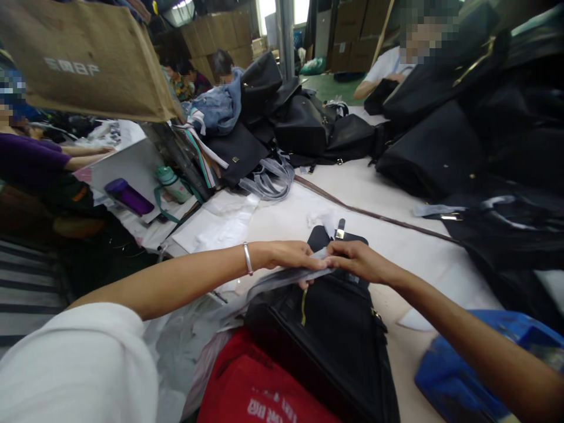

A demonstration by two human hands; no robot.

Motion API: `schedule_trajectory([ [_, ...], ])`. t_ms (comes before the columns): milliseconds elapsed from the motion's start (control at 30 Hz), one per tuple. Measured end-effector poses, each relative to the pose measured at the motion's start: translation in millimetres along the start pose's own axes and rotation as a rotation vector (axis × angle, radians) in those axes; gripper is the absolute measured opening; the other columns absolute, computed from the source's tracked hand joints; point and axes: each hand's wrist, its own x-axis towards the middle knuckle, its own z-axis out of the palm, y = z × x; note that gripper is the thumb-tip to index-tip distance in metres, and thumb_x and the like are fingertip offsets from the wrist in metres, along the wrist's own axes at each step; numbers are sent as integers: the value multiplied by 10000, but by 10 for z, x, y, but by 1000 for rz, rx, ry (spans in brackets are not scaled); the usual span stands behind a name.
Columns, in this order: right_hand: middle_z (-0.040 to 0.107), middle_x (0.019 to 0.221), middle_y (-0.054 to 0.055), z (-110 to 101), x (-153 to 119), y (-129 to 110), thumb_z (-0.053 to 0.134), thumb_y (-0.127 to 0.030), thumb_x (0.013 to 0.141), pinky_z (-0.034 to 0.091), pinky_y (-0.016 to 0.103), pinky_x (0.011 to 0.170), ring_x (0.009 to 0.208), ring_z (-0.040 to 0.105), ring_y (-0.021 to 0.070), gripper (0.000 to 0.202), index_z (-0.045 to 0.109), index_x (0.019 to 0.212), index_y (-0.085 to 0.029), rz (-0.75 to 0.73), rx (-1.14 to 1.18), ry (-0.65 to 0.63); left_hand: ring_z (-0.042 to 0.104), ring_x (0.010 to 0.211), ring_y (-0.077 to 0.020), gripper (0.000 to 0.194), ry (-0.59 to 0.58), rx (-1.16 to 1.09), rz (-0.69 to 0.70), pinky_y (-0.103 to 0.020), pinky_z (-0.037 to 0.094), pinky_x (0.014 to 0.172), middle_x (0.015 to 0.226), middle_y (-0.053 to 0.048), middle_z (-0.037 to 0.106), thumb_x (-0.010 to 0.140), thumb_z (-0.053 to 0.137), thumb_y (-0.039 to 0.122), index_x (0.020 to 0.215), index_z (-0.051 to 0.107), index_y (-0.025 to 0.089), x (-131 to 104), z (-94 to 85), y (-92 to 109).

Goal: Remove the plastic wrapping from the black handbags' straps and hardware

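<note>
A black bag (pixel 339 329) with a gold zip lies in front of me, partly over the table edge. Over its upper end, my left hand (pixel 297 257) and my right hand (pixel 356 259) meet with fingers closed. Both pinch a strip of thin, clear plastic wrap (pixel 282 279) that trails to the left across the bag. Just beyond my fingers, a black strap with a gold buckle (pixel 340 230) sticks up. Under the bag, a red cloth (pixel 259 382) with white lettering covers my lap.
Black bags (pixel 440 147) are heaped on the right, with more bags (pixel 304 123) at the back. A blue container (pixel 484 352) sits beside my right forearm. Plastic-wrapped straps (pixel 273 176) lie on the white table (pixel 365 182). Bottles (pixel 130 197) stand left; other people work around.
</note>
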Motion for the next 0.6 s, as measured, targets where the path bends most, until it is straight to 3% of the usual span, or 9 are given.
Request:
schedule_trajectory([
  [100, 594, 735, 12, -30, -63, 105, 536, -510, 839, 382, 255, 642, 710, 535, 159, 355, 608, 812, -164, 40, 29, 42, 650, 606, -191, 419, -146, 47, -44, -263, 492, 532, 811, -107, 719, 753, 649, 566, 815, 680, 152, -368, -266, -174],
  [200, 605, 757, 21, -17, -90, 147, 530, -530, 839, 390, 265, 658, 729, 546, 170, 371, 609, 812, -168, 51, 44, 44, 639, 599, -203, 349, -156, 32, -124, -284, 496, 561, 742, -100, 705, 744, 682, 512, 798, 693, 168, -751, -509, -374],
  [300, 626, 782, 22, 38, -60, 65, 522, -509, 856, 393, 268, 683, 753, 563, 177, 343, 612, 831, -179, 6, 25, 6, 605, 510, -215, 262, -159, 56, -234, -309, 481, 503, 628, -82, 676, 708, 728, 421, 791, 705, 174, -1005, -628, -549],
  [467, 632, 754, 17, 98, 1, -60, 532, -467, 861, 375, 263, 661, 706, 557, 166, 296, 621, 836, -186, -26, -63, -10, 593, 444, -220, 123, -65, 146, -231, -295, 437, 413, 640, -45, 680, 652, 714, 250, 758, 678, 200, -1019, -544, -825],
  [600, 627, 747, 19, 51, -56, -11, 528, -466, 864, 362, 258, 646, 700, 551, 163, 299, 620, 832, -184, 1, -79, 39, 642, 642, -216, 185, 21, 164, -106, -292, 493, 585, 730, -14, 683, 654, 644, 185, 836, 658, 211, -886, -394, -1047],
])
